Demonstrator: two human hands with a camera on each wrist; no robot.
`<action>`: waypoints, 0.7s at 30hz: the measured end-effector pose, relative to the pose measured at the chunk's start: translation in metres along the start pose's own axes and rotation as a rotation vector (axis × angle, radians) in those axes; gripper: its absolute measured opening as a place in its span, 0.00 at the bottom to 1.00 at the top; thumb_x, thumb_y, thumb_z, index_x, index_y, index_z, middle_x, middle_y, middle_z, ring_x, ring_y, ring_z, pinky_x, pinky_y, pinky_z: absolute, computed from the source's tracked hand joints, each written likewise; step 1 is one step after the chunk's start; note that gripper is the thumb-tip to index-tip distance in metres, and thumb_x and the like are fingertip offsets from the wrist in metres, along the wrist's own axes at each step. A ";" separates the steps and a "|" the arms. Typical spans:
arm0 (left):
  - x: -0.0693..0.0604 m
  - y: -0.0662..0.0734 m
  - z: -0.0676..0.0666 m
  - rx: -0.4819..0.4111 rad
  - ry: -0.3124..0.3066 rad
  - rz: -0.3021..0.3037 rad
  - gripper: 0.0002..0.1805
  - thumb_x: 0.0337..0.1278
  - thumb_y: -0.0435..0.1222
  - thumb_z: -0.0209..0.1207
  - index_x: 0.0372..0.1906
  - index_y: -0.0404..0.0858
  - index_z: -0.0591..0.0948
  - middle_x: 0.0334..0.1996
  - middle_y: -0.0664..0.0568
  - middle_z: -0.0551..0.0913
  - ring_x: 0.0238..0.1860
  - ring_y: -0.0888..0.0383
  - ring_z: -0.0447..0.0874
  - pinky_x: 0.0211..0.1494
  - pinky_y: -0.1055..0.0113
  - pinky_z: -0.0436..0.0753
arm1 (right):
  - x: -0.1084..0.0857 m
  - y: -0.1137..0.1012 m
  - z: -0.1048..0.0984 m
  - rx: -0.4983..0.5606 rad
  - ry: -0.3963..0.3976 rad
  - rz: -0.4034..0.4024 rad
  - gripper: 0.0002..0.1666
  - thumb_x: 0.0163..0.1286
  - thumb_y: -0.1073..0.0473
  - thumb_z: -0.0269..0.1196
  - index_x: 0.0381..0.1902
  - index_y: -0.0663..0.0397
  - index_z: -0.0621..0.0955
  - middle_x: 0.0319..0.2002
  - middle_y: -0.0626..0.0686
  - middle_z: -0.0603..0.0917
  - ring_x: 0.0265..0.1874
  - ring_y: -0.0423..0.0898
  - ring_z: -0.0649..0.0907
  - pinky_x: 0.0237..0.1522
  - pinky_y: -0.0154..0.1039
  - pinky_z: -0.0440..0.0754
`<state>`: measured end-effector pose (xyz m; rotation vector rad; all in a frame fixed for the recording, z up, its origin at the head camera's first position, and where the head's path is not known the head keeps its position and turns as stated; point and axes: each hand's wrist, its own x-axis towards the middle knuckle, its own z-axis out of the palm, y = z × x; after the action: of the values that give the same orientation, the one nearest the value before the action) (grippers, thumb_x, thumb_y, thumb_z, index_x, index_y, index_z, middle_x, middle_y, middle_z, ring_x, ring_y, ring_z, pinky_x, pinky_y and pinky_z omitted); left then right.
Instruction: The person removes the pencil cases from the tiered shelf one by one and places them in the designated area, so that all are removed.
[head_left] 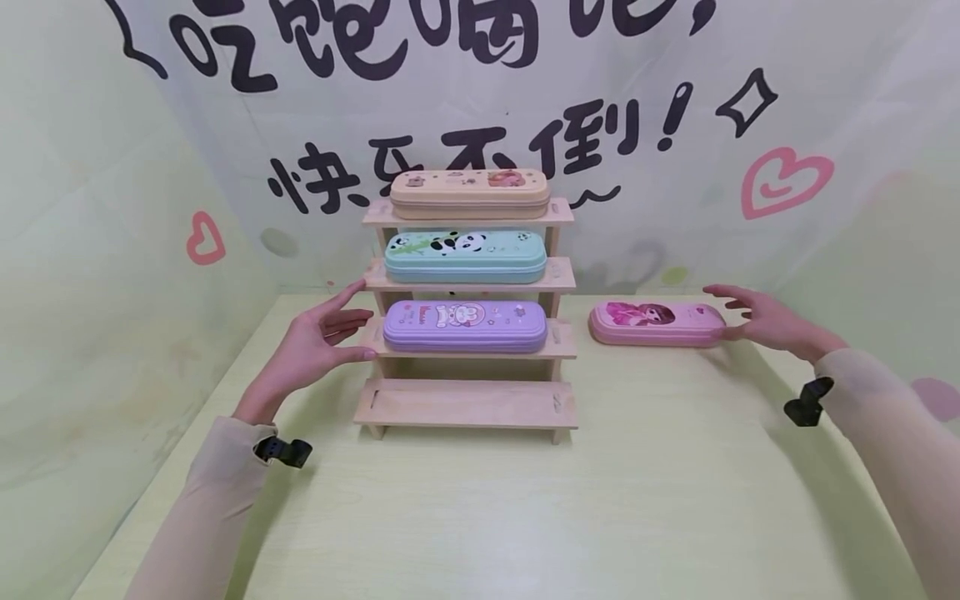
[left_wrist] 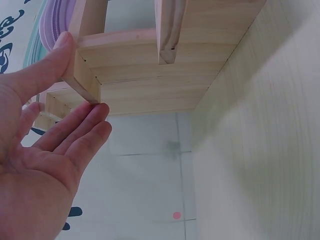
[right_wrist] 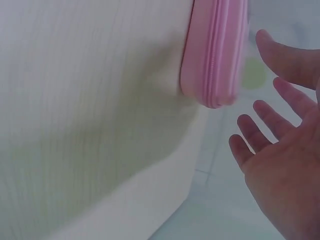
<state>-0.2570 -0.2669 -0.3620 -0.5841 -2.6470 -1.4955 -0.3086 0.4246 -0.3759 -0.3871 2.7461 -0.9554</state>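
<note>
A stepped wooden stand (head_left: pixel 465 404) carries a beige pencil case (head_left: pixel 470 195) on its top tier, a mint panda pencil case (head_left: pixel 465 257) below that, and a purple pencil case (head_left: pixel 465 326) on the third tier. At the stand's left end, my left hand (head_left: pixel 315 337) holds the end of a tier board, thumb and fingertips on opposite edges in the left wrist view. A pink pencil case (head_left: pixel 652 325) lies on the table right of the stand. Beside its right end is my right hand (head_left: pixel 772 321), fingers spread and apart from the case in the right wrist view (right_wrist: pixel 287 145).
The lowest tier of the stand is bare wood. Under everything is a pale wood-grain table (head_left: pixel 480 517). Behind stands a white cloth backdrop (head_left: pixel 637 75) with large black lettering and pink hearts, and more cloth hangs at both sides.
</note>
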 end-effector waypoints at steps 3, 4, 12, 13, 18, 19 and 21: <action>0.000 0.000 0.000 0.000 -0.001 0.005 0.56 0.53 0.32 0.79 0.84 0.59 0.62 0.66 0.37 0.80 0.68 0.40 0.79 0.70 0.59 0.79 | -0.006 -0.004 -0.001 -0.027 0.013 -0.029 0.50 0.71 0.65 0.71 0.83 0.63 0.57 0.78 0.74 0.57 0.71 0.77 0.62 0.66 0.77 0.67; 0.000 0.000 0.000 0.000 -0.001 0.006 0.56 0.53 0.32 0.79 0.84 0.59 0.62 0.65 0.37 0.80 0.68 0.40 0.79 0.70 0.59 0.79 | -0.009 -0.006 -0.001 -0.034 0.020 -0.043 0.50 0.71 0.65 0.71 0.82 0.64 0.58 0.78 0.73 0.58 0.71 0.77 0.63 0.66 0.77 0.67; 0.000 0.000 0.000 0.006 0.002 -0.005 0.56 0.53 0.33 0.80 0.83 0.59 0.62 0.66 0.37 0.80 0.68 0.41 0.78 0.69 0.59 0.79 | -0.029 -0.014 0.007 -0.071 0.098 -0.092 0.48 0.68 0.64 0.73 0.79 0.66 0.63 0.74 0.72 0.63 0.68 0.75 0.67 0.65 0.75 0.67; 0.000 0.000 0.000 0.006 0.002 -0.005 0.56 0.53 0.33 0.80 0.83 0.59 0.62 0.66 0.37 0.81 0.68 0.41 0.79 0.69 0.58 0.79 | -0.032 -0.016 0.010 -0.082 0.113 -0.093 0.47 0.68 0.63 0.74 0.79 0.65 0.65 0.74 0.71 0.64 0.67 0.73 0.67 0.65 0.74 0.68; 0.000 0.000 0.000 0.002 0.003 -0.011 0.56 0.52 0.33 0.80 0.83 0.60 0.62 0.66 0.37 0.80 0.68 0.41 0.78 0.70 0.59 0.79 | -0.042 -0.035 0.024 -0.140 0.194 -0.168 0.42 0.64 0.62 0.77 0.73 0.65 0.73 0.69 0.69 0.73 0.64 0.71 0.72 0.62 0.70 0.72; 0.000 0.000 0.000 0.003 0.002 -0.011 0.56 0.53 0.33 0.80 0.83 0.60 0.62 0.66 0.37 0.80 0.68 0.41 0.78 0.70 0.59 0.79 | -0.043 -0.040 0.027 -0.148 0.210 -0.186 0.41 0.63 0.63 0.77 0.71 0.65 0.74 0.68 0.69 0.74 0.63 0.70 0.73 0.62 0.70 0.72; 0.000 0.000 0.000 0.003 0.002 -0.011 0.57 0.52 0.33 0.80 0.83 0.60 0.62 0.66 0.37 0.80 0.68 0.41 0.78 0.70 0.59 0.79 | -0.046 -0.052 0.034 -0.154 0.233 -0.203 0.38 0.64 0.62 0.77 0.69 0.64 0.76 0.67 0.68 0.76 0.62 0.70 0.74 0.61 0.70 0.73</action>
<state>-0.2565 -0.2669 -0.3617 -0.5689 -2.6545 -1.4943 -0.2471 0.3803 -0.3645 -0.6290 3.0504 -0.8867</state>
